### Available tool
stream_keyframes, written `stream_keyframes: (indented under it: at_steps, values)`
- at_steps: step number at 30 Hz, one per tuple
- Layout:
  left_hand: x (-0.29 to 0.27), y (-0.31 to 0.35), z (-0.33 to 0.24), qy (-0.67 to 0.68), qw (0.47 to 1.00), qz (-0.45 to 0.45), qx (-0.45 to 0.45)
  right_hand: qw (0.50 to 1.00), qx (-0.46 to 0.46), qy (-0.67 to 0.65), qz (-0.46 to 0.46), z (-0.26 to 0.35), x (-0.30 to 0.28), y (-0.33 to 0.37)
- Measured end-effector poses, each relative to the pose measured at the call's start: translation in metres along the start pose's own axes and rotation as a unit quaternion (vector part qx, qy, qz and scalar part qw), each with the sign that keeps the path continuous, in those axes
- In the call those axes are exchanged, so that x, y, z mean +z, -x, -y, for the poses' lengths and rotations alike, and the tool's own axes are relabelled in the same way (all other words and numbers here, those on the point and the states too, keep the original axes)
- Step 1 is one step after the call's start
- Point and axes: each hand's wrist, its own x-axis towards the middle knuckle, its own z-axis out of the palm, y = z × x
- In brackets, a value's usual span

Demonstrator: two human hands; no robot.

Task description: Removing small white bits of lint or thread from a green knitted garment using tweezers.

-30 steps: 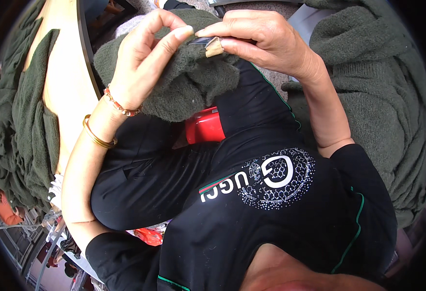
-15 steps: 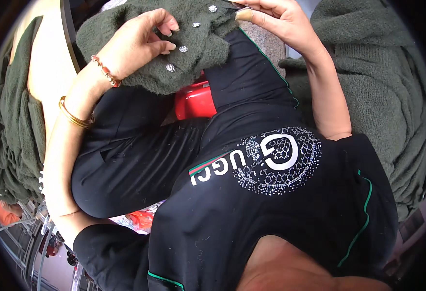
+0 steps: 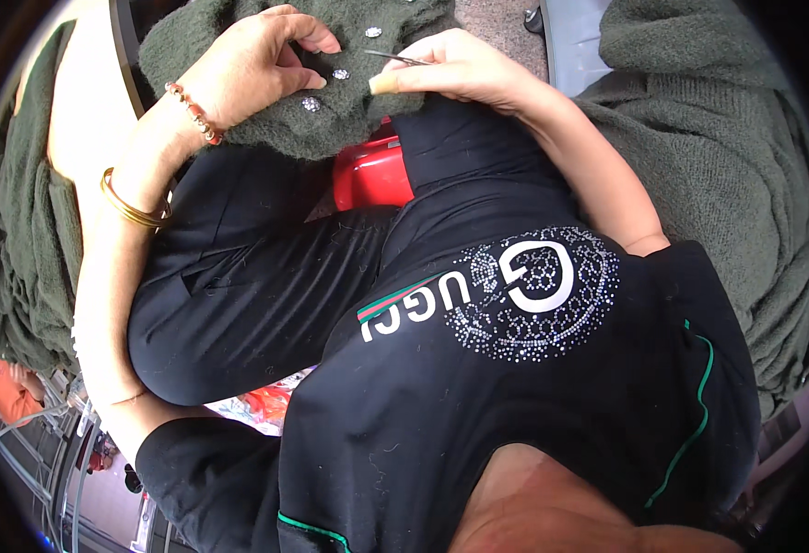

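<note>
A dark green fuzzy knit garment [image 3: 239, 124] lies over my knees at the top, with a row of sparkly jewelled buttons [image 3: 341, 75] on it. On the garment rests my left hand [image 3: 252, 69], its thumb and forefinger curved and apart beside the buttons; a beaded bracelet and gold bangles circle that wrist. My right hand [image 3: 464, 69], just right of the buttons, grips a thin dark pointed tool [image 3: 395, 57] whose tip points left over the knit. What kind of tool it is cannot be told. Its thumb wears a tan cover.
More dark green knitwear [image 3: 699, 184] is heaped on the right, and another pile [image 3: 22, 230] hangs at the left. Below the garment, a red seat [image 3: 372, 175] shows between my legs. Metal racks [image 3: 64, 442] and an orange-clothed person [image 3: 4, 382] are at the lower left.
My right hand has come down and left with the tool, from the garment's upper right to beside the buttons. The garment and my left hand have shifted slightly upward.
</note>
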Motion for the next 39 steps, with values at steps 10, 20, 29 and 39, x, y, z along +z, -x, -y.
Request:
stream_keyframes:
  at_steps: [10, 20, 29, 39]
  values:
    - [-0.004, 0.002, -0.006, 0.064, 0.998, 0.017, 0.020, 0.962, 0.020, -0.274, 0.000, -0.010, 0.015, -0.008]
    - [-0.006, 0.001, -0.030, 0.275, 0.958, -0.045, 0.069, 0.901, -0.107, -0.411, 0.092, 0.015, -0.008, 0.002]
    - [-0.006, -0.003, -0.044, 0.244, 0.959, -0.108, 0.093, 0.850, -0.095, -0.503, 0.124, 0.012, -0.005, 0.002]
    - [-0.021, 0.001, -0.035, 0.263, 0.947, -0.167, 0.072, 0.823, -0.105, -0.538, 0.149, 0.005, -0.014, -0.003]
